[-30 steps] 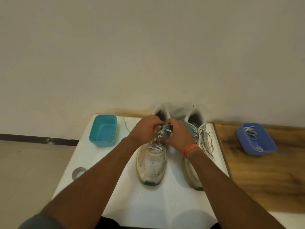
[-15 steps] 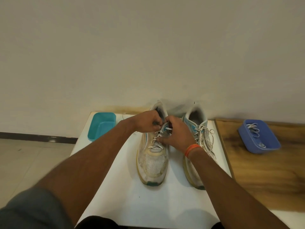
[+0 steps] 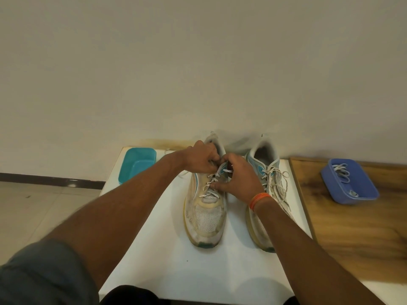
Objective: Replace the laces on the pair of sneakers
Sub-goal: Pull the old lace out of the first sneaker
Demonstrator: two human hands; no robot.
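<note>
- The worn white mesh sneaker (image 3: 206,208) at frame centre lies toe-down in the picture, its long axis running vertically.
- The left hand (image 3: 201,158) pinches the white lace (image 3: 211,183) at the top eyelets.
- The right hand (image 3: 239,177) curls onto the same lace from the right, equally near.

Two worn white sneakers side by side on white table, toes toward viewer. Left sneaker (image 3: 206,213) half laced, its lace (image 3: 211,188) crossing lower eyelets. Right sneaker (image 3: 267,183) with loose lace (image 3: 278,183) spilling over its side. Spare laces (image 3: 341,172) coiled in blue tray.
</note>
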